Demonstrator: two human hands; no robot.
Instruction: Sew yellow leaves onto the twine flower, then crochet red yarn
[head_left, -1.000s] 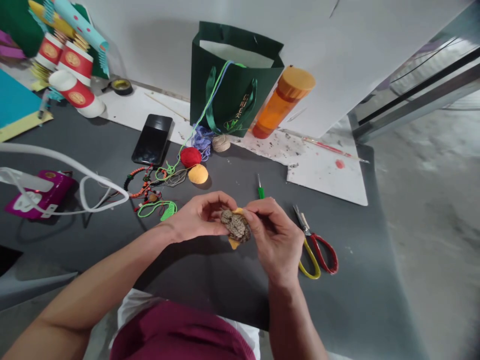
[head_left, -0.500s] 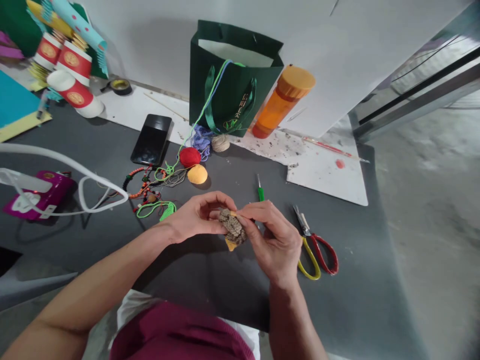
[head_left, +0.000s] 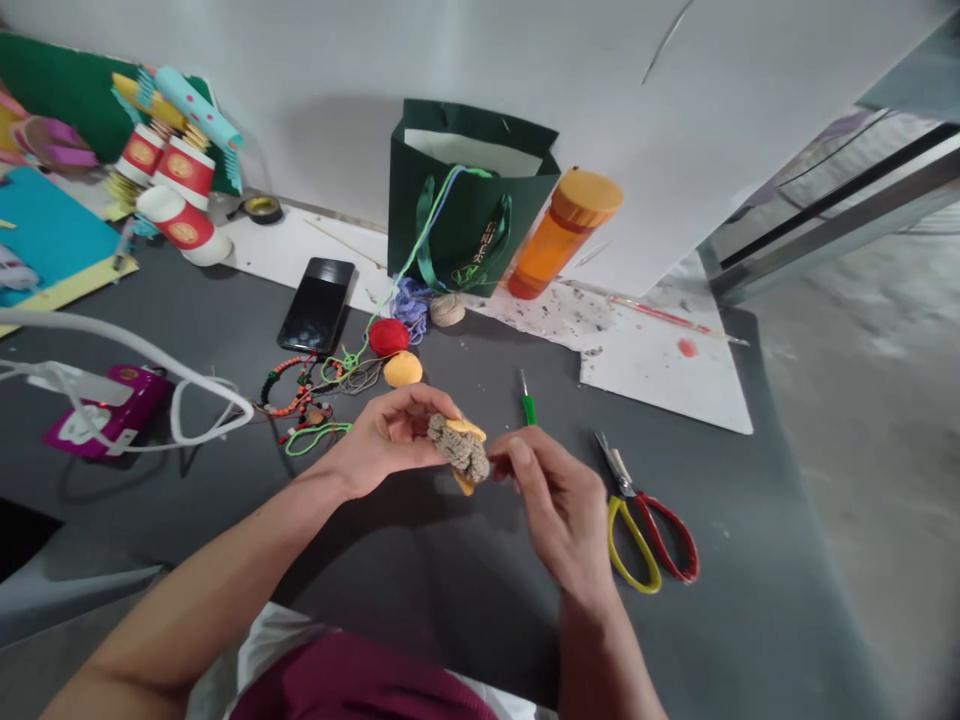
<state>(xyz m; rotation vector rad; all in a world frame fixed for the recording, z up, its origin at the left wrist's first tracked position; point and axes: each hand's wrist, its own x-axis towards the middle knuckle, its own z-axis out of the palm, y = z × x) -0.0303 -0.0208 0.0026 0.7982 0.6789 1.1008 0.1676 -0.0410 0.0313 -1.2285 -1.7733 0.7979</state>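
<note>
My left hand (head_left: 394, 440) pinches a small crocheted piece (head_left: 463, 450), brown-grey and ruffled with yellow parts at its top and bottom, holding it above the dark table. Just right of the piece is my right hand (head_left: 559, 495), its fingers curled in and thumb against the forefinger. Whatever its fingertips hold, if anything, is too small to make out. Beyond the right hand lies a crochet hook with a green handle (head_left: 529, 410). Scissors with one yellow and one red handle (head_left: 637, 520) rest to the right of that hand.
Red (head_left: 388, 338) and yellow yarn balls (head_left: 403, 369) sit beyond my left hand, near beaded bracelets (head_left: 285, 385) and a black phone (head_left: 316, 305). A green paper bag (head_left: 465, 220) and orange bottle (head_left: 559, 235) stand against the wall. A white cable (head_left: 150, 350) crosses the left side.
My right hand has let go of the crocheted piece's upper edge and moved slightly right and down. More of the yellow top shows. The view has shifted, so the background sits lower.
</note>
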